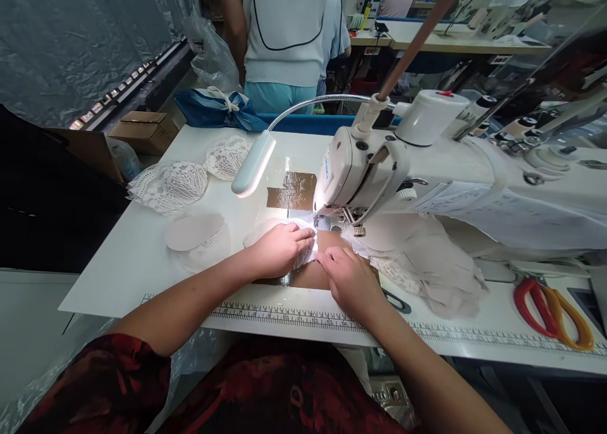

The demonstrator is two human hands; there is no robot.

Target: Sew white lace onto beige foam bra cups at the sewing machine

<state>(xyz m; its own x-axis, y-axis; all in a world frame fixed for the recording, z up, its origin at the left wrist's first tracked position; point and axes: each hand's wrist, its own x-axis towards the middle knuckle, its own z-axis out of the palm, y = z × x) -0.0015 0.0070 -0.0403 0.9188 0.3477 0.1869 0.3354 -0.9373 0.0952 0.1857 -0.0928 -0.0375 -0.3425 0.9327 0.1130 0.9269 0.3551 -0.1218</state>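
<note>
Under the needle of a white sewing machine [341, 168] lies a piece of white lace fabric [256, 231], brightly lit by the lamp. My left hand [283, 249] rests on it with fingers stretched out flat, the tips close to the presser foot [317, 220]. My right hand [348, 279] is just to the right and nearer me, its fingers curled and the thumb and forefinger closed at the near edge of the lace. The fingers hide part of the fabric. Brown tape [303, 276] covers the table beneath both hands.
Lace cups [168, 186] and pale oval pieces [194, 231] lie at left. A lamp [255, 164] on a bendy neck hangs over the table [118, 269]. Beige fabric pieces [436, 269] and scissors [552, 314] lie at right. A person [287, 35] stands behind the table.
</note>
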